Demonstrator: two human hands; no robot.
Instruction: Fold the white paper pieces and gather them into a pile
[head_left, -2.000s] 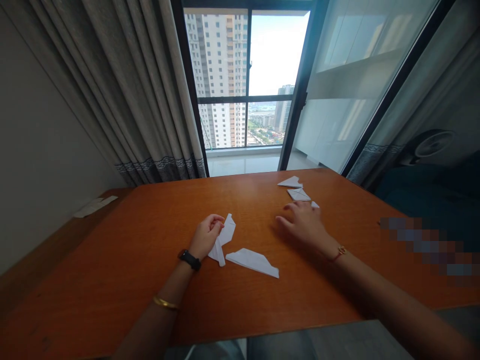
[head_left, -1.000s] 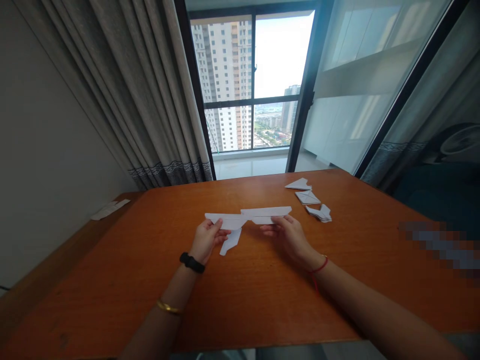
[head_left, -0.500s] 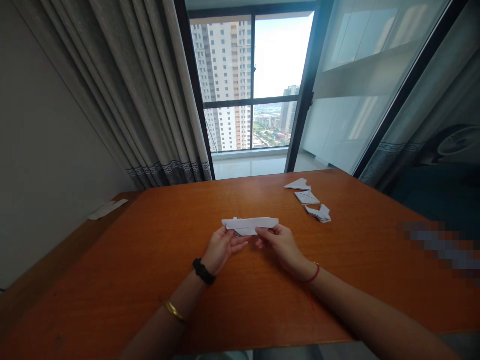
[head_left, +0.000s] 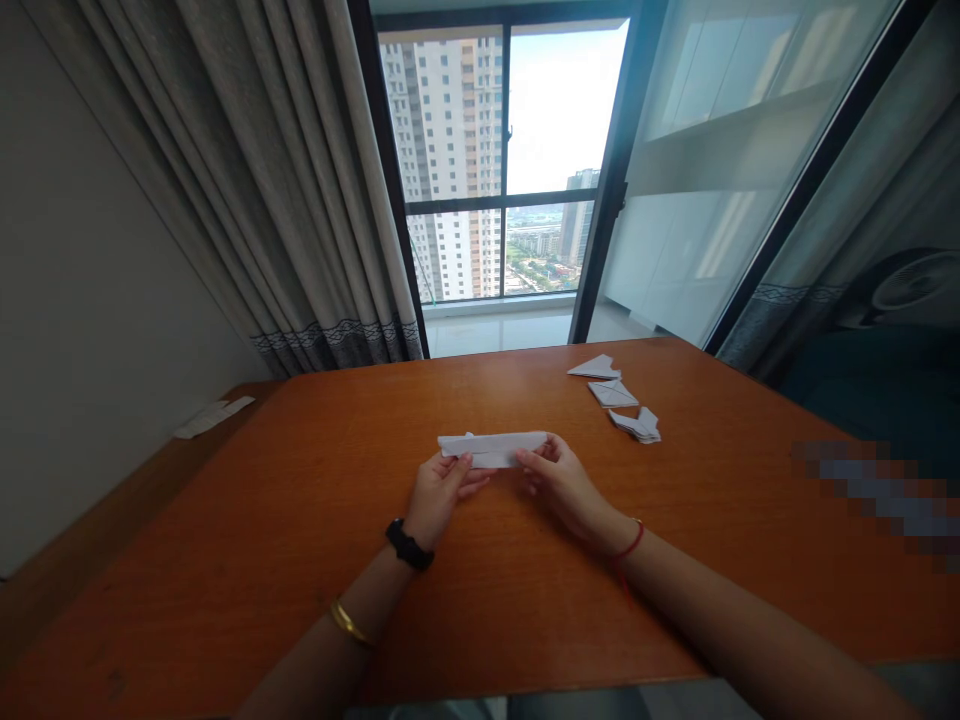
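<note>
A folded sheet of white paper (head_left: 492,450) is held up above the table, long side running left to right. My left hand (head_left: 441,490) grips its lower left part, thumb on the near face and fingers underneath. At the right end, my right hand (head_left: 561,482) pinches it between thumb and fingers. The paper has a long strip along its top and a shorter flap below; its far side is hidden from me.
Three folded white paper pieces lie at the table's back right: a pointed one (head_left: 596,367), a square one (head_left: 613,393) and a bent one (head_left: 637,425). The brown wooden table (head_left: 300,560) reaches toward the window. White papers (head_left: 214,417) lie at the far left by the wall.
The folded paper has shifted slightly left, and its lower flap looks wider and flatter. My right thumb has moved slightly right along it. Both hands keep their hold.
</note>
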